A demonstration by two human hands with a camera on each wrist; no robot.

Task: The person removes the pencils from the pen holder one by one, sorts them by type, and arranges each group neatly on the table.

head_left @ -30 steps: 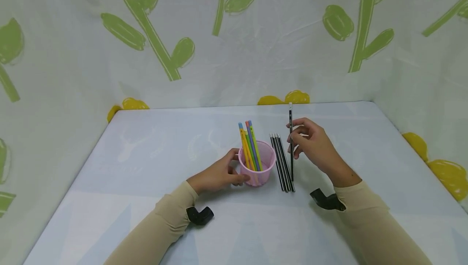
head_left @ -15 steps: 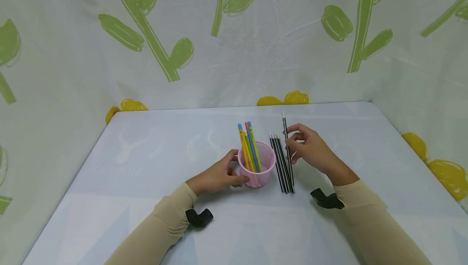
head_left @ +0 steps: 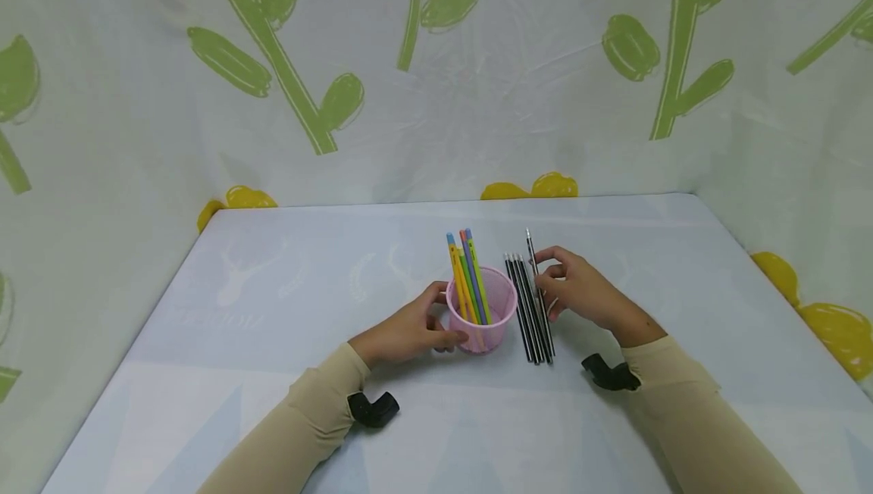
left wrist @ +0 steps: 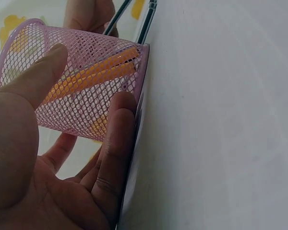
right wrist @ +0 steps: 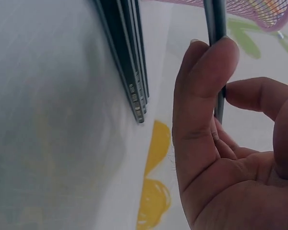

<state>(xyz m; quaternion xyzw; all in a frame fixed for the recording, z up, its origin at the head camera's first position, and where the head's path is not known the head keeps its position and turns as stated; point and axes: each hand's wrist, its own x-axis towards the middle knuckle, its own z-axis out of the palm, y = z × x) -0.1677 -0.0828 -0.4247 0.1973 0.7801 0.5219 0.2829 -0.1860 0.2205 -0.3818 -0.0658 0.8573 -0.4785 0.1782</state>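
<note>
pinching 1 black pencil (right wrist: 215, 21), apparently

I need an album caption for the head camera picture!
Left hand holding a pink pencil cup, right hand pinching a black pencil.

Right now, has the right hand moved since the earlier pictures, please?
Yes: in the head view, the right hand has shifted downward, away from the table's far edge.

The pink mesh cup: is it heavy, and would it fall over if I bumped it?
The pink mesh cup is probably light for its size, since its wall is full of holes. Bumped near the top, it might tip, because the coloured pencils poke well above its rim. The left hand gripping its side would likely steady it.
</note>
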